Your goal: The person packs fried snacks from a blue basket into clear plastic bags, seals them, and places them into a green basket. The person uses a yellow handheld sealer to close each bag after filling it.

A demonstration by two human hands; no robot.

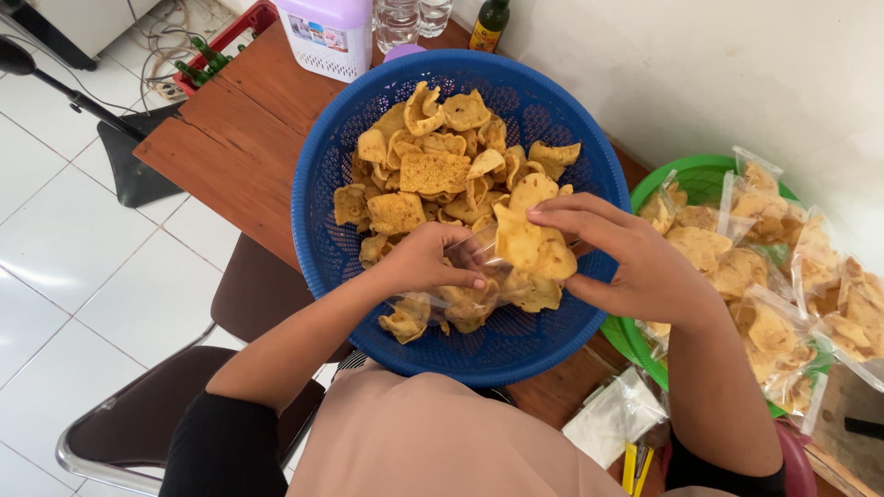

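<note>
A big blue plastic basket (331, 175) holds a heap of yellow fried crackers (433, 170). Over its near side my left hand (425, 260) grips the mouth of a small clear plastic bag (474, 294) with several crackers inside. My right hand (635, 262) pinches a few crackers (529, 241) at the bag's opening, fingers curled around them. Both hands hover just above the basket's contents, nearly touching each other.
A green basket (695, 175) on the right is piled with filled clear bags of crackers (783, 294). Flat empty bags (617, 414) lie near me. The wooden table (230, 129) carries a purple-lidded container (330, 32), water bottles and a dark bottle. A brown chair (184, 387) stands on my left.
</note>
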